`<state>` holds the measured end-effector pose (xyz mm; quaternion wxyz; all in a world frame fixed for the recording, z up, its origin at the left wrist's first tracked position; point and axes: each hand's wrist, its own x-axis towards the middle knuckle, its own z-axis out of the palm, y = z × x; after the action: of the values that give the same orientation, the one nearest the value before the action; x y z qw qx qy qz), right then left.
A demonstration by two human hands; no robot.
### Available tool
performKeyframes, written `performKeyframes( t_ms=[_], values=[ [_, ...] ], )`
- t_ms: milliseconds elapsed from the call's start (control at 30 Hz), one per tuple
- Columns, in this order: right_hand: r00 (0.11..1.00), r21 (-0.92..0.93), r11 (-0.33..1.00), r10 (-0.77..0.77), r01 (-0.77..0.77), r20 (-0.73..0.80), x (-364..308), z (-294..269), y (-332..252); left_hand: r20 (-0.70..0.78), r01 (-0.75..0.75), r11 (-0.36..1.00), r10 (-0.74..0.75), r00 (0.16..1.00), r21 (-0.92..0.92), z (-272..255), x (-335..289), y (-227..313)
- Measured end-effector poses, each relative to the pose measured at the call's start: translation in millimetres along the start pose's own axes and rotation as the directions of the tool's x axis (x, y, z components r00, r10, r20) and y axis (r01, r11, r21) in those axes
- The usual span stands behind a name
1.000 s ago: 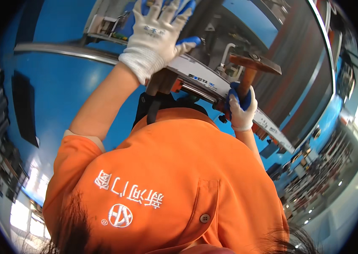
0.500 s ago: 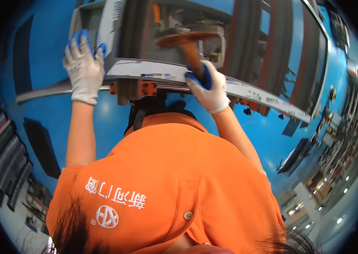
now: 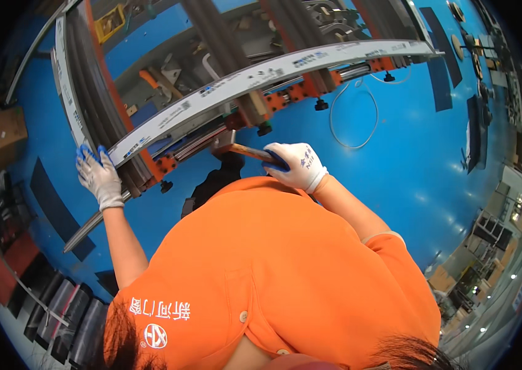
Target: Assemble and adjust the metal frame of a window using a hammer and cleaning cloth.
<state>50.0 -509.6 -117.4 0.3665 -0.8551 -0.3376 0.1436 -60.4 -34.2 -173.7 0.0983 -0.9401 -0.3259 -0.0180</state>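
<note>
While orange brackets (image 3: 165, 165) line the near edge of the white-faced frame (image 3: 230, 82), an orange-handled tool (image 3: 148, 78) lies beyond it. The floor (image 3: 421, 160) is blue, with a cardboard box (image 3: 5, 132) at left. The left hand (image 3: 100, 180), fingers extended, is at the frame's near-left corner; the right hand (image 3: 300, 165), well apart, is closed around a hammer (image 3: 248, 150) on the near side.

A glossy blue floor (image 3: 409, 185) is spreading around the bench (image 3: 196, 143), catching pale reflections. Beyond the bench's left end a cardboard box (image 3: 3, 137) is sitting; off the near left corner a dark strip (image 3: 60, 200) is lying flat. Near the right end dark panels (image 3: 439, 92) are resting. By the near edge a pale cable (image 3: 377, 114) is looping. Far right, small white lights (image 3: 513, 276) are shining.
</note>
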Motion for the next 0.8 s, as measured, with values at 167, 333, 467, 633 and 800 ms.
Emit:
performKeyframes(
  t_ms=[167, 333, 467, 633, 800],
  values=[
    [0.992, -0.038, 0.991, 0.126, -0.126, -0.021, -80.8, -28.4, 40.5, 0.120, 0.205, 0.977, -0.211, 0.970, 0.066, -10.1, -39.1, 41.8],
    [0.965, -0.060, 0.965, 0.252, -0.257, -0.080, -166.5, -67.9, 85.1, 0.151, 0.250, 0.968, -0.249, 0.957, 0.013, -30.8, -59.3, 131.4],
    [0.895, -0.010, 0.908, 0.412, -0.420, -0.170, -226.3, -105.3, 108.7, 0.123, 0.046, 0.993, -0.060, 0.991, 0.108, -56.5, -68.0, 226.6],
    [0.746, 0.092, 0.810, 0.572, -0.579, -0.341, -298.9, -120.6, 145.6, 0.163, -0.210, 0.974, 0.194, 0.967, 0.085, -112.8, -75.7, 377.5],
    [0.630, 0.220, 0.708, 0.701, -0.671, -0.334, -312.9, -149.9, 172.5, -0.120, -0.602, 0.790, 0.590, 0.798, -0.115, -125.6, -84.9, 489.8]
  ],
)
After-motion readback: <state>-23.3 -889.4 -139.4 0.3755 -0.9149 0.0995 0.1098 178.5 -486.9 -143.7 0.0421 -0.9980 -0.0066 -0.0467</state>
